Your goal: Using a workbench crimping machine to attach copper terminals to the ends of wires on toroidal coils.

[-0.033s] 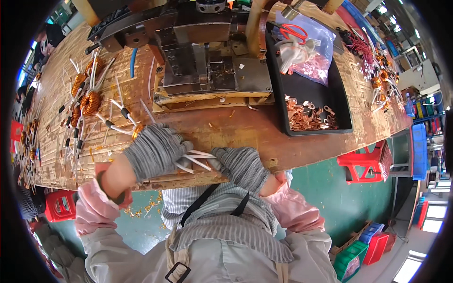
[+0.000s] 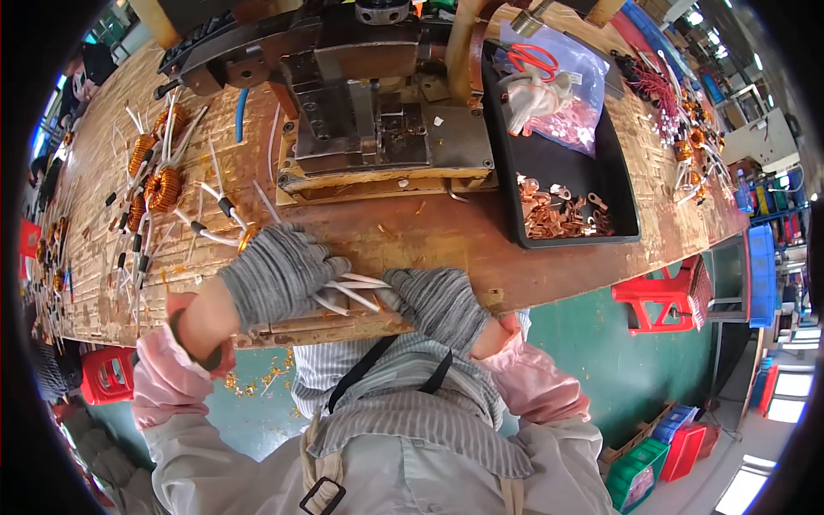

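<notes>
Both hands wear grey knitted gloves and work close together at the table's near edge. My left hand (image 2: 279, 273) is closed around a copper-wound coil, of which only a bit of orange winding shows by the knuckles. White wire leads (image 2: 350, 292) run from that hand to the right; several of their ends lie between the hands. The fingers of my right hand (image 2: 439, 302) are bent and pinch the leads near their ends, though the fingertips are partly hidden. Just beyond my left hand lie more white leads with black sleeves (image 2: 227, 207).
A dark metal press (image 2: 378, 129) stands ahead. To its right, a black tray (image 2: 622, 193) holds copper lugs (image 2: 562, 215), a plastic bag (image 2: 584, 112) and red-handled scissors (image 2: 534, 62). Copper coils (image 2: 163, 187) lie at left. A red stool (image 2: 657, 300) stands right of the table.
My left hand has shifted slightly left and toward me, and the loose lead ends have moved a little with it. My right hand stays almost in place.
</notes>
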Demonstrator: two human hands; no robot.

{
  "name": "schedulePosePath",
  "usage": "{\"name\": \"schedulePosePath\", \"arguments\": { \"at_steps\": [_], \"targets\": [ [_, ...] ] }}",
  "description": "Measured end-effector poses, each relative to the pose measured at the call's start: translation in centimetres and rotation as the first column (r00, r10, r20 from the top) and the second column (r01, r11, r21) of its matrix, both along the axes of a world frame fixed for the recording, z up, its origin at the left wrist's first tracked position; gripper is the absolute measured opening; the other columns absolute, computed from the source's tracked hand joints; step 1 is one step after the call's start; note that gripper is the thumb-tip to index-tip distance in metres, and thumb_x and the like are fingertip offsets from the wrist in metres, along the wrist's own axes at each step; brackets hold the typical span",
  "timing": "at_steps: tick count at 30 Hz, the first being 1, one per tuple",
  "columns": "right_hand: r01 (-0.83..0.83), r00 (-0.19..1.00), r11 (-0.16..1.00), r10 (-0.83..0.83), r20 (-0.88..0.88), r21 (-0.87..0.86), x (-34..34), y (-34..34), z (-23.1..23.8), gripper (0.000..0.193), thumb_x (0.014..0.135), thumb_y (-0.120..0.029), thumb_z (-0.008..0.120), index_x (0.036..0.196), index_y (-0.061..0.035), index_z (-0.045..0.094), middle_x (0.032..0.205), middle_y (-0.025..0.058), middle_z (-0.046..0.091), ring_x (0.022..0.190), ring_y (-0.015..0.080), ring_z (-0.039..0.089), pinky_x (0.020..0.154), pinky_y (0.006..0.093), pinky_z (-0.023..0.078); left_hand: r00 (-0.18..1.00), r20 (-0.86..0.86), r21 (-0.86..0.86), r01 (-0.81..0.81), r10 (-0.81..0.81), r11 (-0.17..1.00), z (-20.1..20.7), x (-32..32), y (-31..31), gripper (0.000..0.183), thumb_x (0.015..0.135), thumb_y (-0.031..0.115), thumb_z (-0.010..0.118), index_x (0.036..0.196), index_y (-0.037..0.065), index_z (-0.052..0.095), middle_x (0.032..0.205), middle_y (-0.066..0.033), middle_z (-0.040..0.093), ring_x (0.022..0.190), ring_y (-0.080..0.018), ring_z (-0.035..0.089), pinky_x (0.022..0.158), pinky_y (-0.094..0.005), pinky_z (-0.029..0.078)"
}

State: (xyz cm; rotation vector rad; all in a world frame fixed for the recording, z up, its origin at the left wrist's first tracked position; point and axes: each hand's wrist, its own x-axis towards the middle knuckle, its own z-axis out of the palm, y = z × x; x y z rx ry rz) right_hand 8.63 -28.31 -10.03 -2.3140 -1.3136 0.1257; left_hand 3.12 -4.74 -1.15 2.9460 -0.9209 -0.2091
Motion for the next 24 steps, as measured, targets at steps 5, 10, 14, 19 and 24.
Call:
{"name": "schedulePosePath", "arguments": {
  "at_steps": [5, 10, 14, 19, 24],
  "targets": [
    [-0.026, 0.989, 0.999, 0.022, -0.146, -0.025, 1.6, 0.5, 2.1, 0.028, 0.093, -0.034, 0.05, 0.093, -0.0082, 0.062, 0.073, 0.0141, 0.065, 0.065, 0.0328, 0.064, 0.059, 0.0447, 0.05, 0.998, -0.028, 0.044, -0.05, 0.052, 0.998, 0.3, -0.8, 1.9, 0.039, 0.073, 0.029, 0.068, 0.105, 0.006, 0.063, 0.08, -0.0097, 0.059, 0.077, -0.0295, 0.061, 0.065, -0.0414, 0.048],
    [0.1, 0.882, 0.948, 0.056, -0.467, 0.302, 0.9, -0.2, 1.1, 0.02, 0.093, -0.022, 0.056, 0.098, -0.0038, 0.061, 0.078, 0.0169, 0.062, 0.067, 0.0358, 0.061, 0.06, 0.0409, 0.048, 0.98, 0.033, -0.032, -0.196, 0.197, 0.98, 0.2, -0.7, 2.0, 0.039, 0.073, 0.033, 0.069, 0.103, 0.007, 0.064, 0.079, -0.0103, 0.062, 0.075, -0.0294, 0.062, 0.061, -0.041, 0.049],
    [0.18, 0.839, 0.936, 0.014, -0.544, 0.302, 0.0, -0.8, 1.2, 0.019, 0.093, -0.018, 0.055, 0.102, -0.0026, 0.06, 0.084, 0.0184, 0.062, 0.072, 0.0364, 0.061, 0.063, 0.0405, 0.048, 0.969, -0.001, -0.01, -0.246, 0.246, 0.969, 0.4, 0.0, 1.8, 0.037, 0.075, 0.031, 0.068, 0.104, 0.009, 0.065, 0.077, -0.0101, 0.062, 0.072, -0.0299, 0.063, 0.061, -0.0412, 0.049],
    [0.15, 0.964, 0.957, -0.086, -0.252, 0.25, 0.6, -1.9, 0.8, 0.023, 0.093, -0.026, 0.052, 0.099, -0.0044, 0.058, 0.077, 0.0183, 0.063, 0.066, 0.0348, 0.062, 0.059, 0.0444, 0.049, 0.975, -0.039, 0.017, -0.216, 0.217, 0.976, 0.1, 0.7, 1.4, 0.036, 0.074, 0.031, 0.068, 0.104, 0.01, 0.065, 0.077, -0.0096, 0.062, 0.073, -0.0292, 0.062, 0.063, -0.0406, 0.049],
    [0.109, 0.984, 0.988, -0.091, -0.154, 0.113, 1.1, -1.9, 1.0, 0.024, 0.092, -0.026, 0.05, 0.099, -0.0053, 0.058, 0.074, 0.0154, 0.063, 0.067, 0.0325, 0.063, 0.06, 0.0436, 0.05, 0.993, -0.001, 0.04, -0.115, 0.115, 0.993, -0.3, 1.3, -0.3, 0.039, 0.073, 0.032, 0.068, 0.104, 0.01, 0.065, 0.084, -0.0092, 0.063, 0.08, -0.028, 0.061, 0.073, -0.0402, 0.048]
  ]
}}
